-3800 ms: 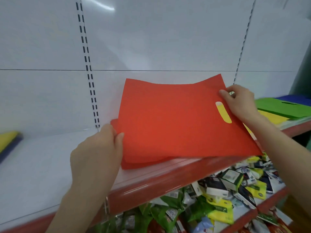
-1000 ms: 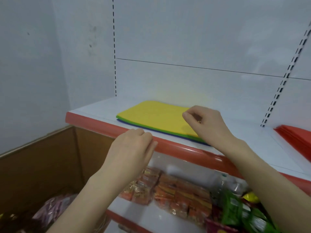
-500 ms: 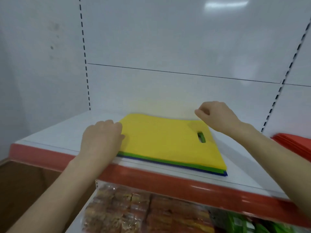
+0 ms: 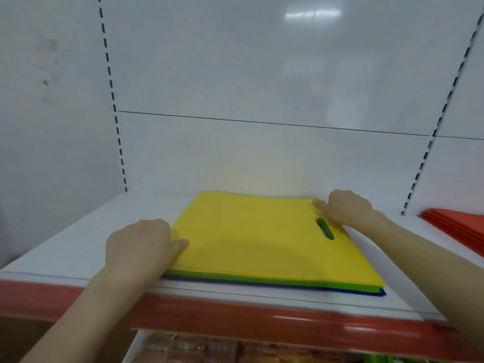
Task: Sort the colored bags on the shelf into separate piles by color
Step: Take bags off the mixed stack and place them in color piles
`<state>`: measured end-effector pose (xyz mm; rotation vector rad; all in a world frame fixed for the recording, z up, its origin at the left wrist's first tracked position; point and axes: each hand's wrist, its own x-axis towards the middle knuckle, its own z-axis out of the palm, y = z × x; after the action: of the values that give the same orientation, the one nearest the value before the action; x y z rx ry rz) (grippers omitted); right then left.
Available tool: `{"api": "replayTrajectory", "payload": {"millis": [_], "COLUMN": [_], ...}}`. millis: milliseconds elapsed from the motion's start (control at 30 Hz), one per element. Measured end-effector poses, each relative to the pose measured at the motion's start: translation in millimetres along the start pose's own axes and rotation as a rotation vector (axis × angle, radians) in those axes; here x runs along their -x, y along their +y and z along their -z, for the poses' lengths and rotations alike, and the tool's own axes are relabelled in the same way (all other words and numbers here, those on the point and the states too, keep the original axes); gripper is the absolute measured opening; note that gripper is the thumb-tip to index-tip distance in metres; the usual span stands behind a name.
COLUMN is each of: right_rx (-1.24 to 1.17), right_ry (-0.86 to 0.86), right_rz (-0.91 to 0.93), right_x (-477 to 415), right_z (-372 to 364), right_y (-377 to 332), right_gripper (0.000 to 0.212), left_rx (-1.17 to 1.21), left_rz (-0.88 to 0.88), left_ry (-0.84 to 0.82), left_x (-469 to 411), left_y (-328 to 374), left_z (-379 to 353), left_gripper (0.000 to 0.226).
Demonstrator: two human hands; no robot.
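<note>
The white shelf (image 4: 65,258), edged with a red front lip, carried a flat stack of bags (image 4: 262,244) near its middle, close to the front edge: yellow on top, green beneath, blue lowest against the shelf. A red pile (image 4: 455,224) lay toward the right end, apart from the stack.

A yellow bag (image 4: 262,239), slot-handled, is laid flat atop a green bag (image 4: 262,280) and a blue bag (image 4: 340,290) on the shelf (image 4: 65,252); red bags (image 4: 461,224) are piled well apart, rightward.
</note>
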<state>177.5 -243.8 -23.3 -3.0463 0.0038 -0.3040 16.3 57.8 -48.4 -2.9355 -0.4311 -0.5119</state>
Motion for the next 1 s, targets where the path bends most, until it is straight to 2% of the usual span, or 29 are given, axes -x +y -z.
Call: {"api": "replayTrajectory", "payload": {"millis": [267,400,467,533,600,667,767,900,1000], "right_rx": [0.044,0.04,0.046,0.071,0.108,0.102,-0.014,-0.33,-0.449], "right_ry": [0.027,0.042,0.055,0.093,0.143,0.203,0.323,0.501,0.574], "right_rz": [-0.03,-0.039,-0.041,-0.035,-0.017,-0.002,-0.004,-0.043,-0.091], "right_x": [9,9,9,11,12,13,14,29,48], "right_z": [-6,-2,-1,-1,1,4,13,33,42], "right_y": [0,5,8,9,8,8,11,18,28], "right_gripper": [0.042,0.041,0.041,0.038,0.03,0.026,0.027,0.028,0.029], "left_rx": [-0.033,0.162,0.123,0.143,0.123,0.188,0.291,0.394,0.466], "left_rz": [-0.106,-0.259,-0.254,-0.239,-0.252,-0.259,-0.255,-0.241,-0.258], "left_ry": [0.171,0.296,0.195,0.343,0.287,0.337,0.386,0.457,0.512], "left_x": [9,8,7,5,8,5,5,14,15], "left_y": [15,18,20,22,24,20,13,7,13], "left_z": [5,7,4,-4,1,-4,-5,2,1], "left_gripper": [0.034,0.064,0.049,0.034,0.039,0.05,0.06,0.031,0.028]}}
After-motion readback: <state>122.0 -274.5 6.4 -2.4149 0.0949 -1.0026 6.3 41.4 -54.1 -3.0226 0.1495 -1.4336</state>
